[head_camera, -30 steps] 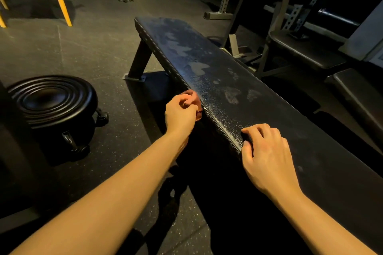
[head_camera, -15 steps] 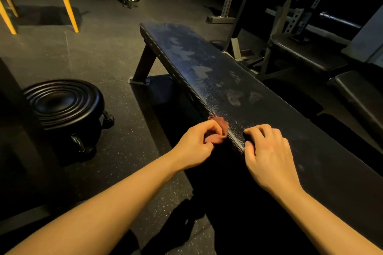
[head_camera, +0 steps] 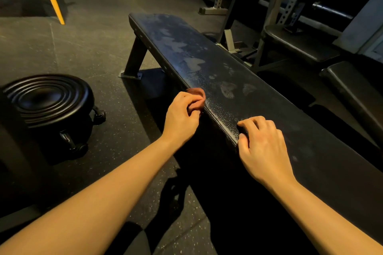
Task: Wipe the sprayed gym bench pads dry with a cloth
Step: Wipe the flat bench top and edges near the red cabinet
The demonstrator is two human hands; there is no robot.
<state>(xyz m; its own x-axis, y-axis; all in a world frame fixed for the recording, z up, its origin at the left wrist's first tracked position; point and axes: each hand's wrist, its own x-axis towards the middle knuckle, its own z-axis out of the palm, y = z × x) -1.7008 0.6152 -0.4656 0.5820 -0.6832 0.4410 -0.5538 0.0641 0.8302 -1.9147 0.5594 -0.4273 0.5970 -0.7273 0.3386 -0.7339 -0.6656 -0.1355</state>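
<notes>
Ahead the bench pad (head_camera: 228, 80) lies open; round stool (head_camera: 47, 99) stands left.

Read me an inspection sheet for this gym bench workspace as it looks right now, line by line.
Surface: bench pad, black and textured; pale spray blotches across its far half.
Job's things: reddish cloth, bunched against the pad's left side edge.
Clutter: nothing seen.
Hands: left hand grips the cloth; right hand grips the same edge nearer the camera, fingers bent on top, thumb over the side.
Cables: nothing seen.
Surroundings: speckled rubber floor; round black ribbed stool on casters, left; yellow frame leg; rack uprights and other pads, right.
</notes>
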